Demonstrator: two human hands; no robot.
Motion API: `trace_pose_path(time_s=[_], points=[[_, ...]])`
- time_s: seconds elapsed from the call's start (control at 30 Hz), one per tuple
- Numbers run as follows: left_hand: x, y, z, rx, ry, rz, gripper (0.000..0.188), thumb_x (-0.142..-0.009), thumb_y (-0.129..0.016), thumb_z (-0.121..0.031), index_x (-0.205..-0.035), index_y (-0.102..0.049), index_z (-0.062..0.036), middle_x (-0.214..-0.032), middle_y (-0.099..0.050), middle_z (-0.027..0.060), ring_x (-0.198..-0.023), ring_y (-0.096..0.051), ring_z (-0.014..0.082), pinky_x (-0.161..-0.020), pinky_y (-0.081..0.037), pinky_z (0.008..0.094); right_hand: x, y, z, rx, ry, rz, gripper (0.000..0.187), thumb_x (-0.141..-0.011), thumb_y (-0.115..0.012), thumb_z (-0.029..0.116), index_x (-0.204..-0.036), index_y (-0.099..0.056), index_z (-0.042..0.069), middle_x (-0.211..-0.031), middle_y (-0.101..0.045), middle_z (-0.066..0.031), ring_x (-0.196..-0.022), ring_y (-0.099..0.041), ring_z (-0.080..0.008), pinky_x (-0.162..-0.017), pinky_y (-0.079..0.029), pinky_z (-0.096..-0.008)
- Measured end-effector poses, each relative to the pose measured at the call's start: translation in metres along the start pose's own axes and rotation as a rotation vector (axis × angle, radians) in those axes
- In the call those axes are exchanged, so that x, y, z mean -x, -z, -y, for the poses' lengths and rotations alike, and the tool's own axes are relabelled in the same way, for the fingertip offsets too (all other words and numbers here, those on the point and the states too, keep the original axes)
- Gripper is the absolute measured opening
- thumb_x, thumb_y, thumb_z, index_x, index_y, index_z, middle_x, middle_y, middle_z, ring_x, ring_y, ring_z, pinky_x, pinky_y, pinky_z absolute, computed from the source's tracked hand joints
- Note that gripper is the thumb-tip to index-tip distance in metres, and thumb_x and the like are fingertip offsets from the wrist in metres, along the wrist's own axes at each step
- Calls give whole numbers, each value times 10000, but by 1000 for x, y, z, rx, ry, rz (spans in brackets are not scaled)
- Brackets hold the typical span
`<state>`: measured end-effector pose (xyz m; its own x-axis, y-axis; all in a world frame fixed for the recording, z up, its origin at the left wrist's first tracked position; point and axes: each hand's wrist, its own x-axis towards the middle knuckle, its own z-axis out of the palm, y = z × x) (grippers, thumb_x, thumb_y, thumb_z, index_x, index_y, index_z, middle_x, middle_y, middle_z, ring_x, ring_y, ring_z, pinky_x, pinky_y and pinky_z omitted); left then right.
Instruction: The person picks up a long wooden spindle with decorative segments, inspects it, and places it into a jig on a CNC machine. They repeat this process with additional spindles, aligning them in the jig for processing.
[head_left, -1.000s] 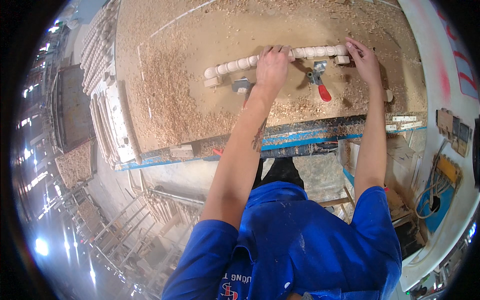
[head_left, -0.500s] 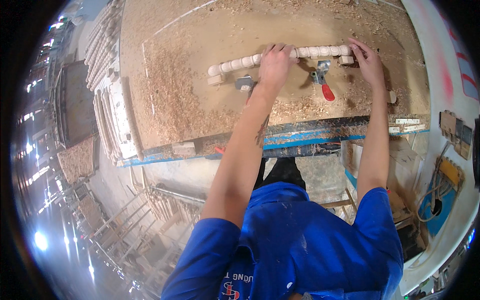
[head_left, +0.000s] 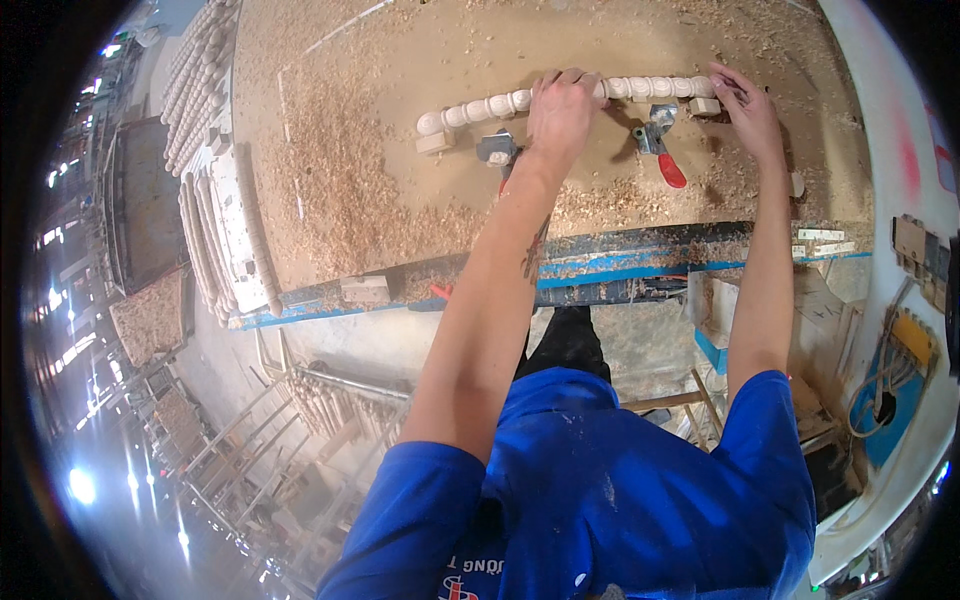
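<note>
A long, pale turned wooden spindle (head_left: 478, 110) with bead-like carving lies across the board, supported near its ends by small wooden blocks (head_left: 434, 143). My left hand (head_left: 562, 112) closes over the spindle's middle from above, hiding that stretch. At its right end, my right hand (head_left: 750, 115) has thumb and fingers against the tip, beside another small block (head_left: 704, 106). Just below the spindle, between my hands, sits a toggle clamp with a red handle (head_left: 672, 170). A second clamp (head_left: 496, 150) is close to my left wrist, partly covered by the forearm.
Wood shavings (head_left: 370, 210) cover much of the work board (head_left: 450, 50). More turned spindles (head_left: 205, 90) are stacked at the left, with others on a white surface (head_left: 237, 200) below them. A blue edge (head_left: 640, 265) runs along the near side; a white curved machine part (head_left: 880, 120) stands right.
The view has shifted slightly, so the board and clamps appear a little higher. Both hands stay at nearly the same places on the spindle.
</note>
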<state>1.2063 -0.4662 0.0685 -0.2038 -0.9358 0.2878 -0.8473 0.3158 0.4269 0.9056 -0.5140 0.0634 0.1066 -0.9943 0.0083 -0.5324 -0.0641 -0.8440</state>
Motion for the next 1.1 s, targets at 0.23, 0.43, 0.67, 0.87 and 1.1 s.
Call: trace_pose_path(time_s=[0.23,0.43,0.67,0.87,1.1], points=[[-8,-8,-6,-39,-13,109,309,-872,-703,-192,-1152,-692,-63,-1111,-689,153,-1065,-626,360,-957,-483,456,15,2,21,-193,105,-461,289,-1020,-605,280,-1241,-694,115,-1130,-736,-60,-1073,-658,-139,-916,-513,-298],[-3,-10,13,19,-90,19,326,-847,-653,-155,-1160,-700,-76,-1119,-697,147,-1054,-642,336,-926,-487,463,79,-26,136,-446,239,-233,227,-963,-650,167,-1159,-716,74,-995,-744,-63,-935,-683,-138,-856,-530,-295],[-11,0,-6,40,-128,56,346,-839,-650,-137,-1161,-687,-16,-1133,-690,195,-1060,-627,382,-946,-478,477,83,-50,148,-80,124,459,295,-934,-668,381,-953,-729,93,-848,-722,-111,-781,-696,-259,-755,-528,-393],[-8,0,-9,30,-55,86,367,-895,-672,-147,-1233,-656,-4,-1175,-669,237,-1097,-597,432,-971,-467,489,132,-77,107,-208,207,216,319,-894,-705,362,-753,-665,78,-668,-642,-90,-613,-625,-265,-590,-478,-378],[-7,-5,-10,19,-39,84,365,-843,-731,-155,-1185,-692,-35,-1150,-682,209,-1089,-619,392,-965,-489,471,102,-90,80,-30,464,210,320,-874,-725,308,-673,-613,86,-599,-579,-109,-534,-585,-273,-511,-449,-401]])
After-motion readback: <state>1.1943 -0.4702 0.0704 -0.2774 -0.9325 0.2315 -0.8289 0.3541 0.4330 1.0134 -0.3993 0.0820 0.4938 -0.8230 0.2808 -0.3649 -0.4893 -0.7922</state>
